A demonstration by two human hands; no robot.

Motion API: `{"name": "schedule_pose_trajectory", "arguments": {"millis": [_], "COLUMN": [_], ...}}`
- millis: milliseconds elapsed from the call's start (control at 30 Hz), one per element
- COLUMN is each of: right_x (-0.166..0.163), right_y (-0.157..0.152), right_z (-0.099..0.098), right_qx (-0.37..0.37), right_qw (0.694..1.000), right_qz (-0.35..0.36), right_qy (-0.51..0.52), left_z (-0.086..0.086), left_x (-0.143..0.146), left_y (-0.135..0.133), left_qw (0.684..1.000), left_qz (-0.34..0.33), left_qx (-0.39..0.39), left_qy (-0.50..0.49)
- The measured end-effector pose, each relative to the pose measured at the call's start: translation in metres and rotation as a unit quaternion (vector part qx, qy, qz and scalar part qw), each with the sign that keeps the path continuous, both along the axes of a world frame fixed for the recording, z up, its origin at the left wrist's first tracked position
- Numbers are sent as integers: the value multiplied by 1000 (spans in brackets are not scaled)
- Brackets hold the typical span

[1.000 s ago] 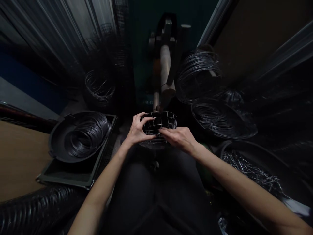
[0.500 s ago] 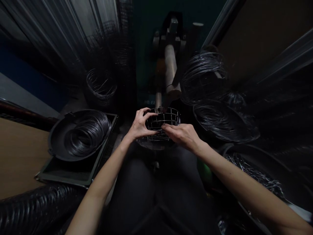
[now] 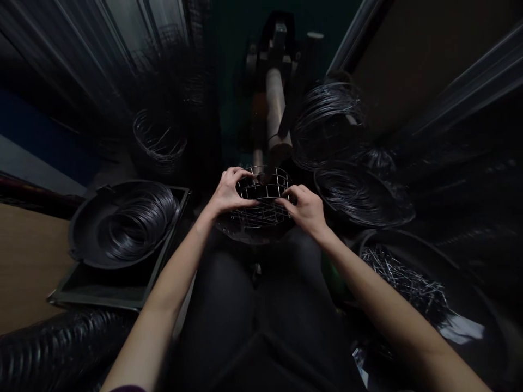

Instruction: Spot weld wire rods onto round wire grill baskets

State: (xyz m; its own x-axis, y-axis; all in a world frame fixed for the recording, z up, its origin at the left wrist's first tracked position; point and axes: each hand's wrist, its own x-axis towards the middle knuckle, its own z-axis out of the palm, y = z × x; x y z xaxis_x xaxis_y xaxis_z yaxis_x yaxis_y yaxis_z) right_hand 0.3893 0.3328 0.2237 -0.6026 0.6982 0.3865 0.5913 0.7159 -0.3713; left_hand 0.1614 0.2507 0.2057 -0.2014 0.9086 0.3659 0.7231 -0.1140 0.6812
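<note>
A round wire basket (image 3: 267, 191) of thin metal rods sits between my hands, below the machine's cylindrical arms. My left hand (image 3: 229, 190) grips its left side, fingers over the upper rim and thumb lower down. On the right side, my right hand (image 3: 304, 208) pinches the wire near a ring, with the thumb along the front. The lower machine rod (image 3: 257, 159) ends at the basket's far rim; whether they touch I cannot tell. Above it the thicker cylinder (image 3: 276, 103) slopes toward me.
At left, a black basin (image 3: 87, 223) holds wire rings (image 3: 141, 220) on a green crate (image 3: 102, 296). More rings (image 3: 343, 188) lie in a basin at right, beside a large basin (image 3: 469, 305) of short wire rods (image 3: 404, 277). Stacked rings (image 3: 329, 117) stand behind.
My right hand has shifted from the basket's front middle to its right side. The basket is tilted differently, showing more of its lower grid. The whole view has moved slightly.
</note>
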Motion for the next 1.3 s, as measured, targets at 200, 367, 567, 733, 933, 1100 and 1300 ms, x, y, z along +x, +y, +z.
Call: {"name": "schedule_pose_trajectory", "arguments": {"millis": [200, 367, 567, 733, 933, 1100, 1300], "right_x": [-9, -24, 13, 76, 98, 131, 186], "right_y": [7, 22, -4, -66, -113, -147, -153], "right_z": [4, 6, 17, -31, -119, -131, -128], "right_qx": [-41, -72, -138, -235, -236, -248, -259], "right_qw": [999, 995, 975, 932, 892, 936, 965], "right_qz": [-4, -71, -75, -158, -248, -186, -15], "right_qy": [18, 5, 154, 227, 293, 164, 26], "left_z": [2, 5, -6, -62, -102, -108, -110], "left_x": [-9, -18, -31, -46, -47, -43, -26], "left_y": [11, 29, 33, 7, -7, -10, -13], "left_qw": [1000, 1000, 996, 984, 965, 960, 962], "left_qz": [-16, 5, -34, -58, -60, -28, 72], "left_qx": [15, 10, 35, 24, -5, -32, 35], "left_qy": [4, -19, -68, -167, -254, -278, -260]}}
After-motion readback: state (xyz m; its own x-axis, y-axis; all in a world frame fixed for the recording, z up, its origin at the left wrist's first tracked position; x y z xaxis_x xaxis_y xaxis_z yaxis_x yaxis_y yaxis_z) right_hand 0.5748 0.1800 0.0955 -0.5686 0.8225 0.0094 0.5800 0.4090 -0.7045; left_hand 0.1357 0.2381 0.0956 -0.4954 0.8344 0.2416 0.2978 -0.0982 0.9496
